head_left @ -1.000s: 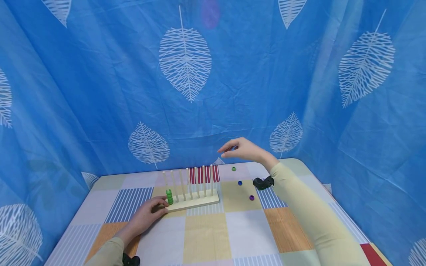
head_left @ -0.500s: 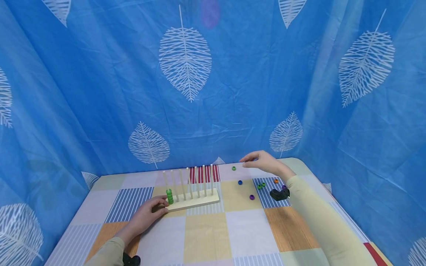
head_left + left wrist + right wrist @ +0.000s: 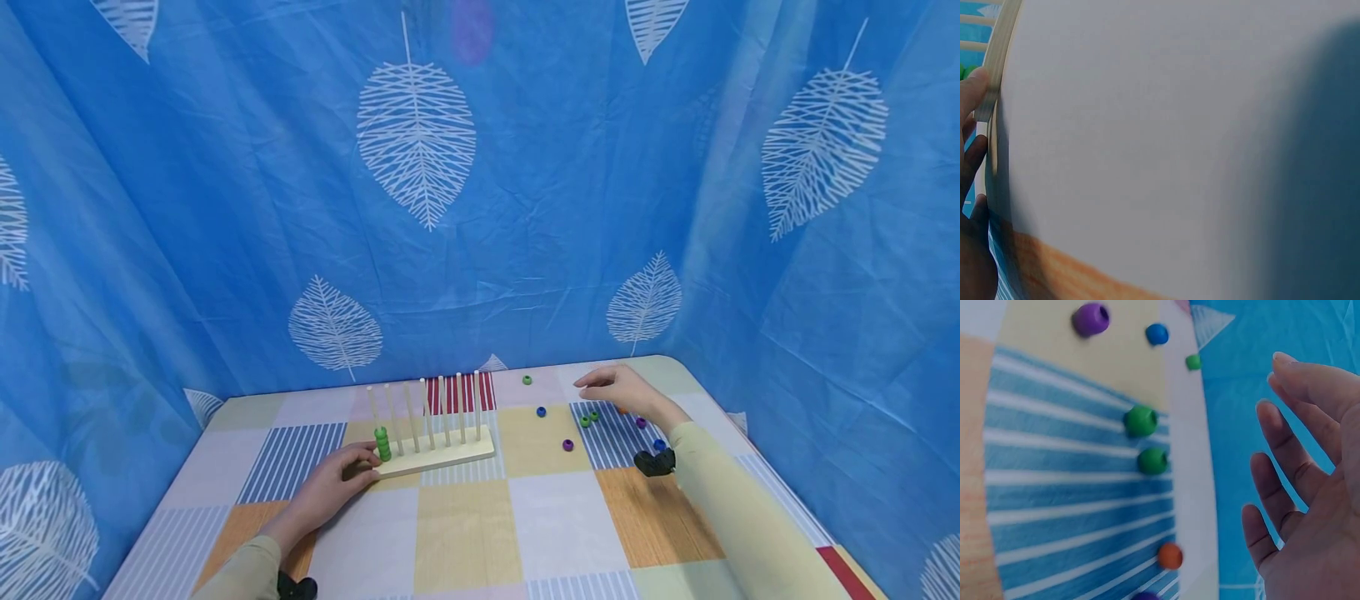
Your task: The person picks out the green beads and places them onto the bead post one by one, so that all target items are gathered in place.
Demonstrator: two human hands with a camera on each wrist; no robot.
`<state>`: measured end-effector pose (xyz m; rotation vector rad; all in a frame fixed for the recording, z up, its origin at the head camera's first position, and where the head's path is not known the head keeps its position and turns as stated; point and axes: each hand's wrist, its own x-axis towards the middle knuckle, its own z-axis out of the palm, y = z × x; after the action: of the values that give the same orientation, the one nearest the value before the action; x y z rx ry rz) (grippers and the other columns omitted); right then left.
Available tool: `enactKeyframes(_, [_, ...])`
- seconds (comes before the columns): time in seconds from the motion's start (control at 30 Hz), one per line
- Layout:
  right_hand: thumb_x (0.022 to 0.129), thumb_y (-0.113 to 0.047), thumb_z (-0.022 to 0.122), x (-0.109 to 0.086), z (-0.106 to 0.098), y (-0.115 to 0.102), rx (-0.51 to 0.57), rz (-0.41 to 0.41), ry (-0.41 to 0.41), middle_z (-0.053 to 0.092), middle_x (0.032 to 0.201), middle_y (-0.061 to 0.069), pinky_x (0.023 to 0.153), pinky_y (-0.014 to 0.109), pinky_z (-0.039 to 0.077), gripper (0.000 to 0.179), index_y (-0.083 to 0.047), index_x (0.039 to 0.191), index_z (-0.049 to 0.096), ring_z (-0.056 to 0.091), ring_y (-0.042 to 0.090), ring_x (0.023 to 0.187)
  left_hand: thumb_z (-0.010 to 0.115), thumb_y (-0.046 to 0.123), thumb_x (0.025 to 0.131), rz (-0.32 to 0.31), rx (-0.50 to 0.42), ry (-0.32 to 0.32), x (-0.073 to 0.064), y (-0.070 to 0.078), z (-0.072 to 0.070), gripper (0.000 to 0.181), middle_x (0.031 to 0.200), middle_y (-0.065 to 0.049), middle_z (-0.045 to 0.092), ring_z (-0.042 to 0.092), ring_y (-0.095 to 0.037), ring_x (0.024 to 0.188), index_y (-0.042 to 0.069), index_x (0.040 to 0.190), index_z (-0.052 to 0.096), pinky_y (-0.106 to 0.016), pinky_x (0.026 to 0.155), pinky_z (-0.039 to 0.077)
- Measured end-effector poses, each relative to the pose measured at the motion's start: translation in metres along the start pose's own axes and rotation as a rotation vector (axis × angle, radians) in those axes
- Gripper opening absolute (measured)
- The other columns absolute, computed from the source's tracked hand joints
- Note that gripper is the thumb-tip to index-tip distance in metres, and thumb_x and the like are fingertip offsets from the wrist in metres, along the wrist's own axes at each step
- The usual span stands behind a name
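Note:
A pale wooden peg rack (image 3: 442, 454) with a row of upright pegs stands on the table. Several green beads (image 3: 382, 444) are stacked on its leftmost peg. My left hand (image 3: 337, 483) grips the left end of the base; in the left wrist view the thumb (image 3: 974, 87) lies against the wood. Above the loose beads at the right, my right hand (image 3: 622, 390) hovers with loosely bent fingers and holds nothing. Below it lie two green beads (image 3: 1141, 420) and an orange bead (image 3: 1170, 556).
Farther off lie a pale green bead (image 3: 527, 380), a blue bead (image 3: 542, 412) and a purple bead (image 3: 567, 446). Another purple bead (image 3: 641, 422) and a blue piece (image 3: 660, 445) are near the right wrist. A blue leaf-print curtain (image 3: 525, 208) surrounds the patchwork-covered table (image 3: 465, 533).
My right hand has moved right and down, from near the rack's right end to above the loose beads, uncovering several of them. The left hand and the rack have stayed put.

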<state>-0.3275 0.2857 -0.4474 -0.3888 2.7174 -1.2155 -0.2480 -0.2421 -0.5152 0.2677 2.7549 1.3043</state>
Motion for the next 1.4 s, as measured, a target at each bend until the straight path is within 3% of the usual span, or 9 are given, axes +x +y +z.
enactKeyframes(0.4, [0.098,-0.029,0.070,-0.003,0.003,0.030,-0.069,0.068,0.065,0.068,0.127,0.012,0.105,0.058,0.046,0.033,-0.010,0.125,0.073,0.058,0.033,0.118,0.075,0.025,0.095,-0.009,-0.011,0.002,0.000,-0.001,0.001,0.010,0.146,-0.012,0.056,0.043,-0.040,0.141,0.023,0.105,0.072,-0.061,0.117,0.030])
enactKeyframes(1.1, [0.091,-0.028,0.079,0.000,0.009,0.054,-0.018,0.158,0.003,0.070,0.121,0.009,0.107,0.059,0.041,0.032,-0.011,0.118,0.076,0.058,0.030,0.115,0.074,0.023,0.096,-0.024,0.009,0.013,0.000,0.001,0.002,0.009,0.146,-0.012,0.056,0.044,-0.040,0.141,0.024,0.105,0.072,-0.062,0.117,0.030])
enactKeyframes(1.4, [0.090,-0.029,0.080,0.000,0.010,0.056,-0.030,0.146,-0.014,0.068,0.123,0.010,0.107,0.060,0.039,0.032,-0.011,0.117,0.076,0.056,0.033,0.117,0.075,0.024,0.096,-0.008,0.013,0.018,0.000,0.000,0.002,0.009,0.146,-0.012,0.056,0.045,-0.039,0.140,0.024,0.105,0.072,-0.061,0.117,0.030])
